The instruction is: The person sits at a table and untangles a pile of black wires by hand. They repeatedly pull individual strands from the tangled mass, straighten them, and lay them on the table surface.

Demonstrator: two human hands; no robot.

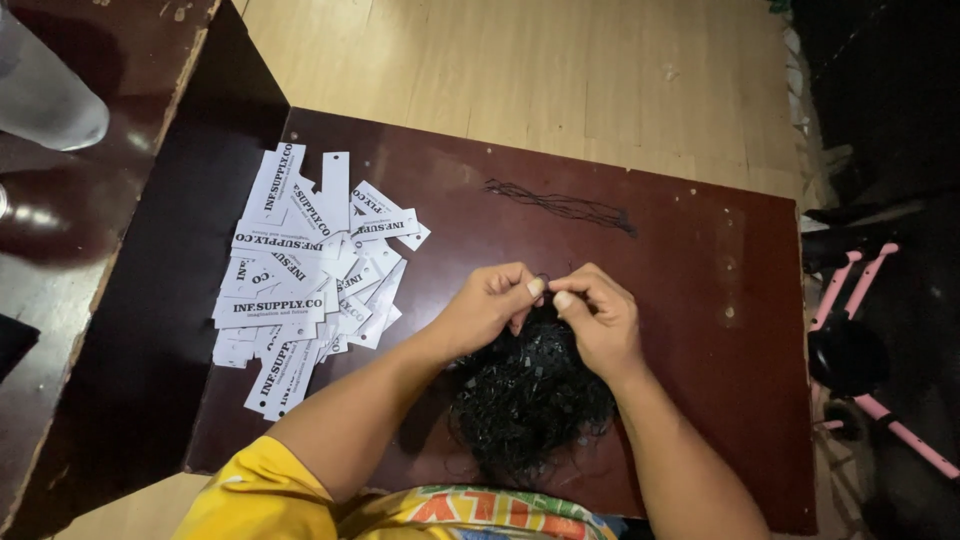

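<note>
One pile of white tags (305, 275); two bundles of black strings (528, 395); two hands (490, 305).

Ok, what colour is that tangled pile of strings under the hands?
Black. The tangled pile of strings lies on the dark reddish-brown table, seen best in the head view.

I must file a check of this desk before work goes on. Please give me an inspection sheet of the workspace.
Surface: dark brown table, scuffed, with pale specks.
Job's things: tangled heap of black string loops under the hands; a few loops laid out straight farther back.
Clutter: loose pile of white card tags on the table's left.
Fingers: left hand and right hand meet, pinching one thin black loop.
Cables: nothing seen.
Surroundings: wooden floor; pink-framed object at right; clear bottle at upper left.
</note>
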